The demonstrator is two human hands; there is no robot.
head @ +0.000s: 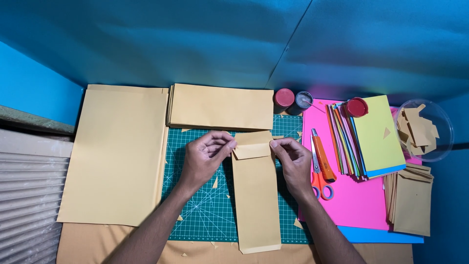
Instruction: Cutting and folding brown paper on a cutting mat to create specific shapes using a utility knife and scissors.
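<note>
Your left hand (207, 155) and right hand (293, 161) each pinch one end of the folded flap at the top of a long tan paper envelope (256, 200), thumb over fingers, fingertips closed on the paper's edge. The envelope lies flat between your hands on the green cutting mat (205, 210), its body running down toward you past your wrists.

It looks very light and thin: it will flex and slide on the mat if you push sideways, so keep it pressed down while you work the flap. The paper seems stiff enough to hold a crease but would likely wrinkle or tear if tugged, so grip it at the flap's two outer corners, where your fingers are now, rather than mid-sheet.

Just beyond your hands sits a stack of folded tan paper (222, 106); out past your left hand lies a large tan sheet (117, 156). Just outside your right hand lie an orange utility knife (322, 156) and orange scissors (320, 183) on pink paper (359, 200), with coloured sheets (376, 139), finished envelopes (413, 200) and a clear bowl of scraps (425, 129) farther right.
</note>
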